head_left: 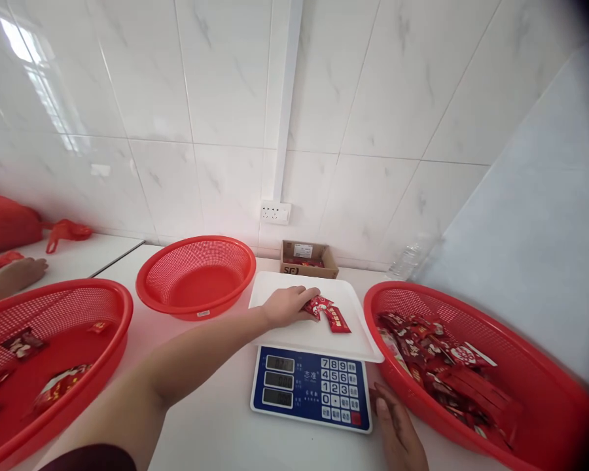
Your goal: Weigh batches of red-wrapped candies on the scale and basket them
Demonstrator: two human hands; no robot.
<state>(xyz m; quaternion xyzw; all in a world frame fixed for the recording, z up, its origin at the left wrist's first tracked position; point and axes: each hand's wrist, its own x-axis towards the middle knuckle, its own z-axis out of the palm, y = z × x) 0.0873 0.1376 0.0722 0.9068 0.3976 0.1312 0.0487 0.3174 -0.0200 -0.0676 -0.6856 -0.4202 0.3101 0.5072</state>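
My left hand [288,305] reaches over the white tray of the scale [279,288] with its fingers closed on a few small red packets [330,313] lying there. The scale's blue keypad panel [312,388] faces me. My right hand [398,432] rests flat on the table beside the rim of the right red basket [535,379], fingers stretched out and holding nothing. That basket holds several red packets [436,366].
An empty red basket [196,275] stands behind the scale to the left. Another red basket [53,353] with a few packets sits at the near left. A small cardboard box [308,258] stands by the tiled wall. Another person's hand [14,275] rests at the far left, near a red bag [4,222].
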